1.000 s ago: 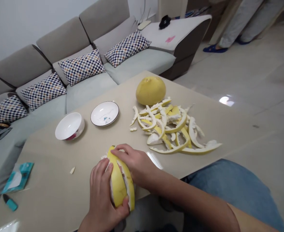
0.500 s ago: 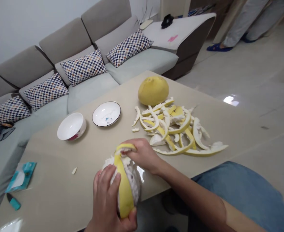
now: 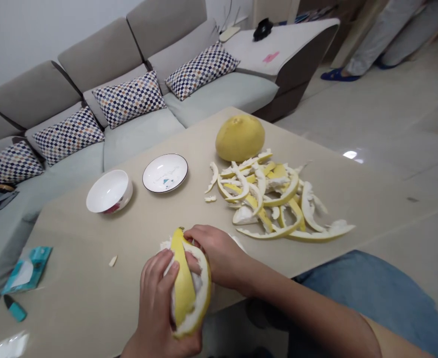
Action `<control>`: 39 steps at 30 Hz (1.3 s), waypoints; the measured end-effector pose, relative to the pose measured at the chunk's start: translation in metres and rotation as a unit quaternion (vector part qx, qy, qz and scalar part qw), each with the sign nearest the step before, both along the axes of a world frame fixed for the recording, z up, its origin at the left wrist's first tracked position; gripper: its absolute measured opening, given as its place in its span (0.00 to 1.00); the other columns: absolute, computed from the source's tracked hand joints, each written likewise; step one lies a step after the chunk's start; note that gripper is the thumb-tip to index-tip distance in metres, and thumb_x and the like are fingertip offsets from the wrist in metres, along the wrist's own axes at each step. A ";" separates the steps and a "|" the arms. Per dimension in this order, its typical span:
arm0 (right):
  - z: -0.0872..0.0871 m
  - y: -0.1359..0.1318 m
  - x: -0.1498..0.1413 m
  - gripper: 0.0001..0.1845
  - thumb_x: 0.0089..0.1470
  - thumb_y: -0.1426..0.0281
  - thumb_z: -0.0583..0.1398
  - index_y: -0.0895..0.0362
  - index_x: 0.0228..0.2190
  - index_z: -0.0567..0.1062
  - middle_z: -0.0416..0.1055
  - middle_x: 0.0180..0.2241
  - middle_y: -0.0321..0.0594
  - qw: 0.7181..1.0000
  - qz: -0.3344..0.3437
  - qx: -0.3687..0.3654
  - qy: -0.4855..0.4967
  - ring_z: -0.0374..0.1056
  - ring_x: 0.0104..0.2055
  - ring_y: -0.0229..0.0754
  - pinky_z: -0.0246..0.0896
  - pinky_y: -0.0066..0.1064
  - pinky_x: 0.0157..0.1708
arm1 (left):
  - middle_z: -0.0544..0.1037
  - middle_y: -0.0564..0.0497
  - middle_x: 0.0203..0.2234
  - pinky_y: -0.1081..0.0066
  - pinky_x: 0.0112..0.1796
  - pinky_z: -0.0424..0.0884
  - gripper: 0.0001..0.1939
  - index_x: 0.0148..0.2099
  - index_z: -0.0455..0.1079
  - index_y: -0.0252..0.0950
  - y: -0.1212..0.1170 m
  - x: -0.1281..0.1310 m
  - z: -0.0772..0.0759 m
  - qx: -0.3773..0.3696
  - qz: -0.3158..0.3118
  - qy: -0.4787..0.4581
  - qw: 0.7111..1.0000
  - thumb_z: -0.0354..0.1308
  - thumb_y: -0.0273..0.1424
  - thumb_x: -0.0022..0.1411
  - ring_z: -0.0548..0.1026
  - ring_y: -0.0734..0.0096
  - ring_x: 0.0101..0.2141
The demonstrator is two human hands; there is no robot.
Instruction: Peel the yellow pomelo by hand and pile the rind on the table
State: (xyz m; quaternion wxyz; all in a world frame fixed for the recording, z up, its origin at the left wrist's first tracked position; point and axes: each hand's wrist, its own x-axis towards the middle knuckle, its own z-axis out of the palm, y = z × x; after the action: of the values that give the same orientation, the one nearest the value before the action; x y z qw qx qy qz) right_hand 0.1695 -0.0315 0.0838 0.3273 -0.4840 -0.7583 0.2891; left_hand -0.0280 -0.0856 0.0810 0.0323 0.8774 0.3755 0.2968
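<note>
A partly peeled pomelo [image 3: 183, 288] is tilted up near the table's front edge. My left hand [image 3: 159, 293] is wrapped round its left side and underside, closed on it. At its upper right my right hand [image 3: 222, 256] is closed on a strip of peel [image 3: 204, 293], whose white inner side curves down along the right of the fruit. One right finger is tucked between this strip and the fruit. Yellow rind still runs down the front of the pomelo, and white pith shows at its upper left. My right fingertips are partly hidden.
Cut peel strips [image 3: 274, 199] lie heaped at the right before a whole pomelo [image 3: 240, 138]. Further left are a plate [image 3: 165, 173] and a white bowl [image 3: 110, 191]. A tissue pack [image 3: 28, 268] and a teal-and-black object [image 3: 15, 308] lie at the left edge. A person's legs [image 3: 383, 40] show behind.
My right hand has moved down against the fruit. The peel strip it held curled at the top now hangs loose along the pomelo's right side. My left hand keeps its hold.
</note>
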 end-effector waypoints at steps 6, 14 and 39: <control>0.011 0.014 0.007 0.12 0.58 0.66 0.56 0.58 0.36 0.77 0.77 0.35 0.45 0.996 0.019 -0.047 -0.078 0.70 0.35 0.43 0.57 0.30 0.33 | 0.62 0.35 0.59 0.46 0.56 0.61 0.39 0.65 0.52 0.32 0.006 0.009 0.003 0.001 0.006 0.016 1.000 0.57 0.39 0.55 0.61 0.45 0.60; -0.014 0.026 0.004 0.11 0.57 0.70 0.56 0.58 0.26 0.74 0.73 0.26 0.38 0.999 0.027 0.033 0.019 0.65 0.29 0.38 0.55 0.27 0.31 | 0.62 0.36 0.58 0.43 0.56 0.61 0.40 0.66 0.52 0.34 0.006 0.000 0.000 0.000 -0.005 0.020 1.000 0.59 0.37 0.53 0.61 0.43 0.59; 0.046 0.077 0.159 0.24 0.54 0.82 0.56 0.59 0.52 0.72 0.70 0.46 0.59 0.913 -0.297 0.009 -0.280 0.66 0.47 0.58 0.58 0.41 0.38 | 0.61 0.33 0.59 0.39 0.56 0.62 0.37 0.66 0.53 0.36 0.006 -0.021 -0.016 -0.031 0.010 -0.059 0.998 0.57 0.45 0.59 0.61 0.41 0.61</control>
State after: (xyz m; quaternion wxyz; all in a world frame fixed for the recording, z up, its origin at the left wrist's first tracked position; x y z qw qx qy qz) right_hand 0.3284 0.0455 0.1302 0.1766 -0.7449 -0.6429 0.0242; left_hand -0.0490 -0.0793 0.0648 0.0784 0.8531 0.3907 0.3369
